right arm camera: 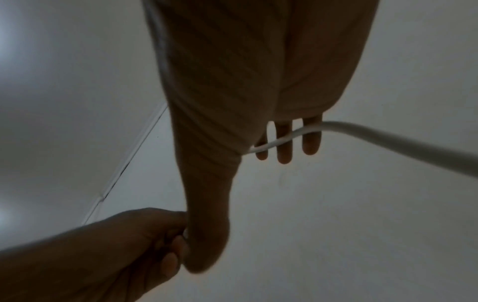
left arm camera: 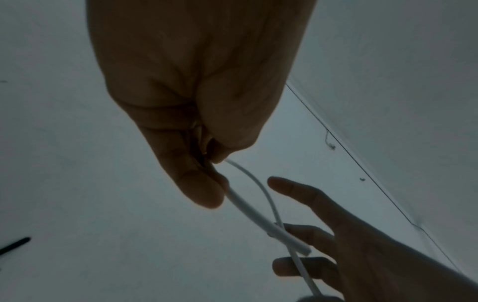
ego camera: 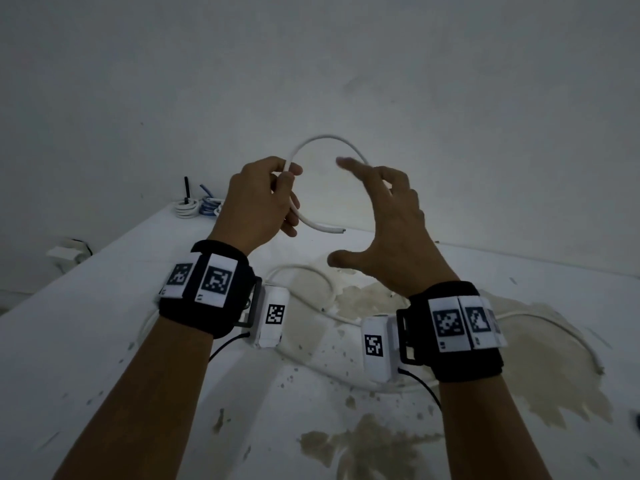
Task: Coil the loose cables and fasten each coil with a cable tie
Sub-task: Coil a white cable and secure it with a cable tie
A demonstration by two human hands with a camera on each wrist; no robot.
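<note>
Pinching a white cable between thumb and curled fingers, the left hand holds it up above the table, with the cable's cut end poking out just below that hand. From the pinch the cable arches up and over to the right hand, whose fingers are spread and straight; the cable runs across their inner side, touching them, and no finger curls round it as far as the dim wrist views show. More white cable lies loose on the stained tabletop below the wrists, in a long loop toward the right edge. At the far left corner of the table sit two finished coils, one white and one blue and white, side by side, each with a tie tail standing up.
</note>
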